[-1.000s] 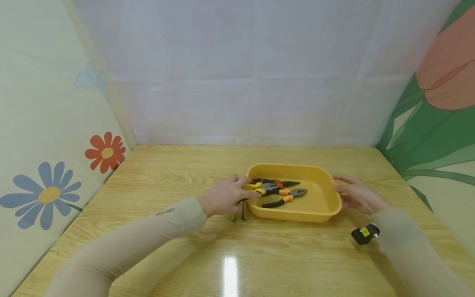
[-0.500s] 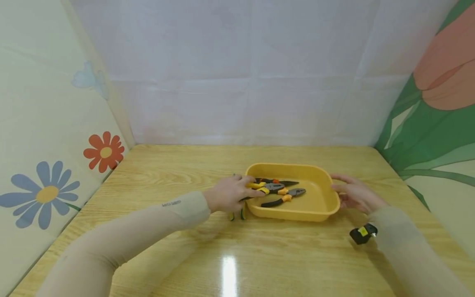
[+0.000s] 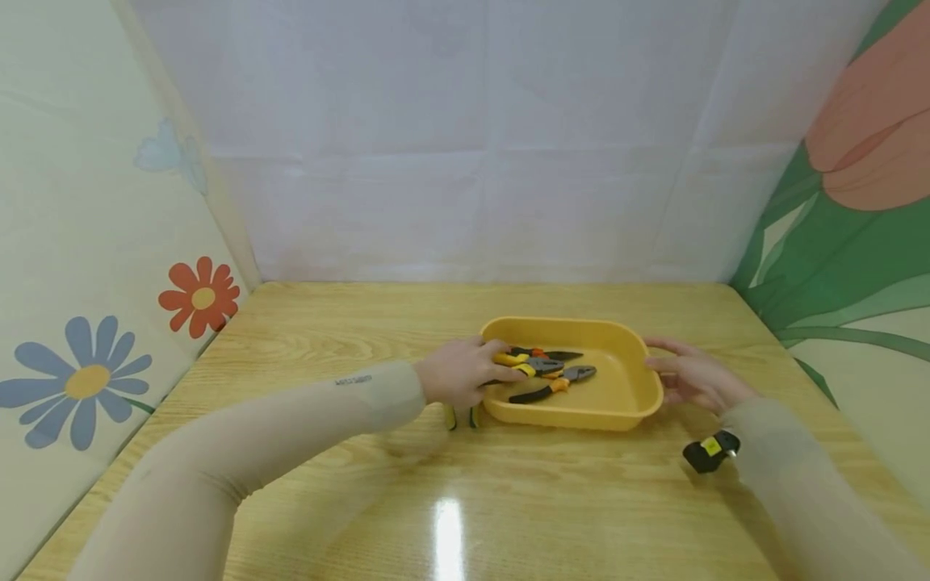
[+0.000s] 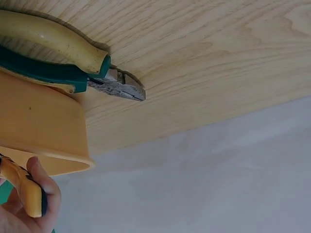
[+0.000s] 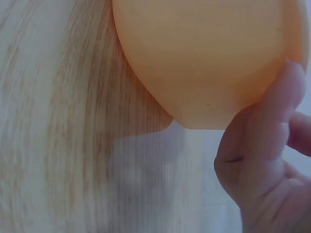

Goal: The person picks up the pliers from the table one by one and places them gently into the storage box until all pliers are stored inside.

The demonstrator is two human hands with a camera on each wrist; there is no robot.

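Note:
My left hand (image 3: 459,373) grips yellow-and-black pliers (image 3: 534,365) by the handles at the left rim of a yellow plastic bin (image 3: 617,379). Their jaws lie over the tools inside, and the left wrist view shows a yellow handle end (image 4: 30,194) between the fingers. In the bin are orange-and-black pliers (image 3: 555,387) and long-nose pliers (image 3: 563,355) with red-and-black handles, partly covered. The right hand (image 3: 697,378) touches the bin's right end from outside. Its thumb (image 5: 277,107) lies along the outer wall, just below the rim.
Teal-and-yellow pliers (image 4: 58,53) lie on the wooden table (image 3: 349,516), left of the bin and partly behind my left hand. A black wrist device (image 3: 710,452) sits by the right cuff. A pale sheet (image 3: 465,161) hangs behind the table.
My left hand has moved right, carrying the yellow-and-black pliers a little farther over the bin. The right hand keeps its place at the bin's end; the head view has shifted slightly.

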